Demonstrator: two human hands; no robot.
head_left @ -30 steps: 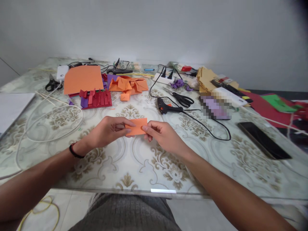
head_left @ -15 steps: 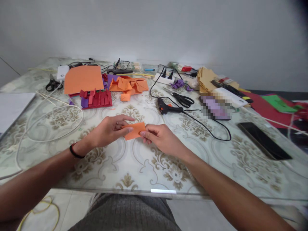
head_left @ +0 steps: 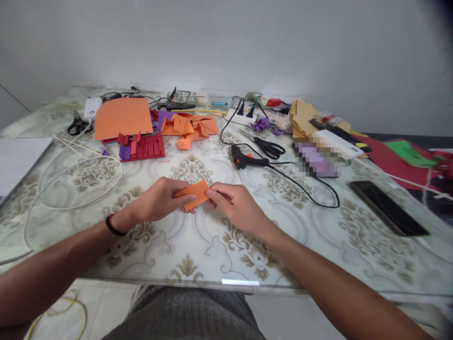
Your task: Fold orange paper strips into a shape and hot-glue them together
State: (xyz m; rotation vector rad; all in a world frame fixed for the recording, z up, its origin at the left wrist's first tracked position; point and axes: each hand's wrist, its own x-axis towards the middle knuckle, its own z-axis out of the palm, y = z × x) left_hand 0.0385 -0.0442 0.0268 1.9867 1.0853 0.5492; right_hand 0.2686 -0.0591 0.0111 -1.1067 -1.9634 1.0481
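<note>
A small piece of orange paper (head_left: 198,192) is held between both hands above the middle of the table. My left hand (head_left: 164,198) grips its left end, thumb on top and fingers beneath. With thumb and fingers, my right hand (head_left: 231,203) pinches the right corner. The paper is tilted, its right end raised. Beyond the hands lie folded orange paper pieces (head_left: 191,125), a row of folded red paper pieces (head_left: 146,145) and a larger orange sheet (head_left: 122,118).
Right of the folded pieces lie a black glue gun (head_left: 247,158) with its looping cord, black-handled scissors (head_left: 269,147) and a white power strip (head_left: 240,116). A dark phone (head_left: 389,208) rests at the right. A white cable (head_left: 120,177) loops across the left side.
The orange paper has turned, its right end now higher. My left fingers, stretched out before, have closed round its left end. The right hand keeps its pinch.
</note>
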